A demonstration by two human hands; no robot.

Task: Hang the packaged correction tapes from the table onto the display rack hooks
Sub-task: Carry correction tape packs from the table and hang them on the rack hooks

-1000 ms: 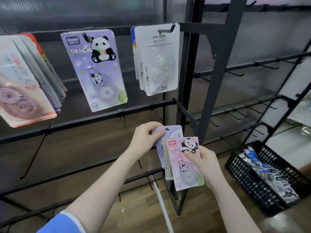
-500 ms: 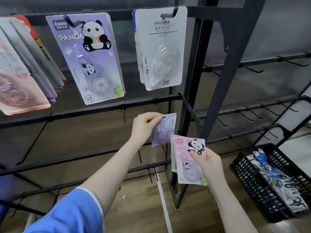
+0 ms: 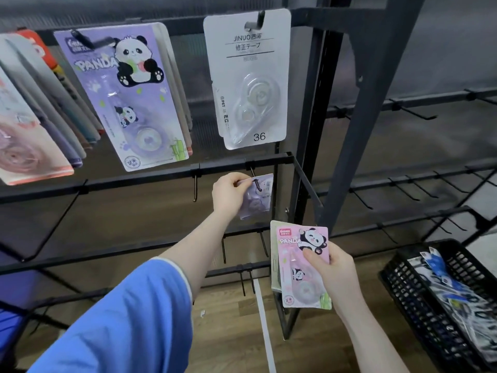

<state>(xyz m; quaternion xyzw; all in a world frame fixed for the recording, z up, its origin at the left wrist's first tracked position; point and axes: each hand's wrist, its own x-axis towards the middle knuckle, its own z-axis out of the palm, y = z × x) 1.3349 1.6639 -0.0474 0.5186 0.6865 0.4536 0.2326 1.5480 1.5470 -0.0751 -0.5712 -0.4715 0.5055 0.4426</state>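
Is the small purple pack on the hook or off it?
On: the hook tip pokes through the purple pack, left hand holding it.

A black plastic basket (image 3: 419, 300) is seen at the lower right, standing on the wooden floor (image 3: 228, 335). Loose packets (image 3: 457, 294) in blue, white and black are heaped inside it. A white strip (image 3: 265, 329) is laid along the floorboards, running toward the bottom edge. A ribbed, translucent wall panel (image 3: 88, 9) is seen at the upper left.
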